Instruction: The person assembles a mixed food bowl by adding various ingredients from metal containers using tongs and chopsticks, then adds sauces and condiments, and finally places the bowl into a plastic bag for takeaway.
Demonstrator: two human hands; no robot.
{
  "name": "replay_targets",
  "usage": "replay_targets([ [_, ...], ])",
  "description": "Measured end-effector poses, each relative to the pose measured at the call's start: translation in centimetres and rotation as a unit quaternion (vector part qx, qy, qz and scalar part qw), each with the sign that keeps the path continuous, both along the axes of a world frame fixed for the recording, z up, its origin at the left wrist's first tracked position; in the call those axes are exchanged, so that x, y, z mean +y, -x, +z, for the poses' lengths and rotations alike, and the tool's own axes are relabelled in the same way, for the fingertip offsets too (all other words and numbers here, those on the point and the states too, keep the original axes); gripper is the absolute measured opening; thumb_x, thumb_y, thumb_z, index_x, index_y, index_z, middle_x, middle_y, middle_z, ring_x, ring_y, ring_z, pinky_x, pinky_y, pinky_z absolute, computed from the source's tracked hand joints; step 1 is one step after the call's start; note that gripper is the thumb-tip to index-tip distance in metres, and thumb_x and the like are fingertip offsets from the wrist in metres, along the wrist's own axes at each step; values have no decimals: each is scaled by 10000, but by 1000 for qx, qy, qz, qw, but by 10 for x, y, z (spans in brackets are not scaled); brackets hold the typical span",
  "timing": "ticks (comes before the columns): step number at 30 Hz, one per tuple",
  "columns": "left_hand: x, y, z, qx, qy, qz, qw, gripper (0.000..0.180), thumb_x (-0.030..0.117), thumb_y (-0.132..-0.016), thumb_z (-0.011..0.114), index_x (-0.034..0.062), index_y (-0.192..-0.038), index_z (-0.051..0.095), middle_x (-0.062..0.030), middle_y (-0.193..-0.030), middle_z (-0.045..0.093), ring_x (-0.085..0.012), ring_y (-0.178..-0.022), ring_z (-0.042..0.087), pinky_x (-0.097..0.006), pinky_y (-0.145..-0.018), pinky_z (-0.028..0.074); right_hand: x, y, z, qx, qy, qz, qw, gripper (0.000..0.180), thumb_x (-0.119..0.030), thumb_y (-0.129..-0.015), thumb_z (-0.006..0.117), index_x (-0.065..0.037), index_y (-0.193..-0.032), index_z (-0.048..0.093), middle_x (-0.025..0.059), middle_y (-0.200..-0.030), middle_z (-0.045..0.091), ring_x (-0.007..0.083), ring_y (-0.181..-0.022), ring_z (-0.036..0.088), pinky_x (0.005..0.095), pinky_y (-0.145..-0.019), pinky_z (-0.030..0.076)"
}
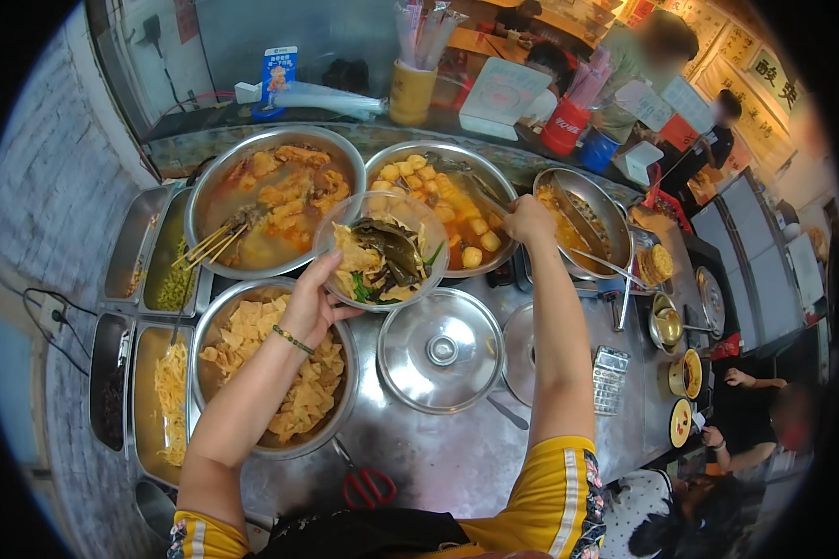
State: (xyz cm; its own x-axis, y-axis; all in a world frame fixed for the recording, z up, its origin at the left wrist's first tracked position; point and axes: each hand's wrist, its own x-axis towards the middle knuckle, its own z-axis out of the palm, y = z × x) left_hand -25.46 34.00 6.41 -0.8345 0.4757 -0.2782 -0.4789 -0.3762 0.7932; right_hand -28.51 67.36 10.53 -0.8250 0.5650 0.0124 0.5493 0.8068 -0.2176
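Note:
My left hand point(315, 303) holds a clear plastic bowl point(329, 229) by its near rim, above the gap between the big metal pots. The bowl carries dark seaweed, greens and yellow tofu pieces. My right hand point(529, 222) grips metal tongs point(483, 194) that reach left into the middle pot point(505, 186), which holds round yellow balls in orange broth. The tongs' tips lie among the food and I cannot see whether they pinch anything.
A left pot point(203, 191) holds skewers in broth, a near pot point(349, 373) holds tofu-skin sheets, a right pot point(615, 224) has ladles. Two round lids point(441, 349) lie on the steel counter. Red scissors point(367, 484) sit near me. Side trays line the left. People stand beyond the counter.

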Motion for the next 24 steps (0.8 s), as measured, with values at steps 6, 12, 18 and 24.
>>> replay_targets([
  [6, -3, 3, 2, 1, 12, -15, 1000, 553, 452, -854, 545, 66, -1241, 457, -115, -1192, 547, -225, -1034, 580, -440, -830, 491, 7, -14, 9, 37, 0, 37, 999, 327, -174, -702, 647, -90, -1016, 683, 175, -1030, 648, 295, -981, 622, 384, -870, 473],
  [12, 8, 5, 4, -12, 24, -1, 1000, 592, 459, -853, 533, 73, -1287, 419, -115, -1218, 537, -236, -1053, 571, -455, -821, 495, 23, -43, 44, 63, 101, 42, 992, 414, -159, -674, 672, -133, -1087, 671, 179, -879, 671, 256, -790, 663, 360, -765, 497],
  [18, 19, 11, 6, -20, 21, -3, 1000, 634, 475, -834, 560, 73, -1300, 408, -124, -1251, 495, -255, -1092, 527, -457, -860, 465, 2, -98, 85, 141, 276, 102, 945, 420, -43, -691, 701, 6, -1103, 632, 144, -838, 685, 151, -637, 624, 294, -667, 494],
  [24, 17, 10, 8, -23, 19, 12, 999, 670, 492, -814, 588, 62, -1295, 407, -130, -1256, 474, -259, -1086, 514, -450, -879, 452, -40, -125, 94, 125, 248, 236, 931, 453, -69, -679, 730, -8, -1115, 626, 149, -854, 686, 171, -722, 628, 297, -719, 475],
])
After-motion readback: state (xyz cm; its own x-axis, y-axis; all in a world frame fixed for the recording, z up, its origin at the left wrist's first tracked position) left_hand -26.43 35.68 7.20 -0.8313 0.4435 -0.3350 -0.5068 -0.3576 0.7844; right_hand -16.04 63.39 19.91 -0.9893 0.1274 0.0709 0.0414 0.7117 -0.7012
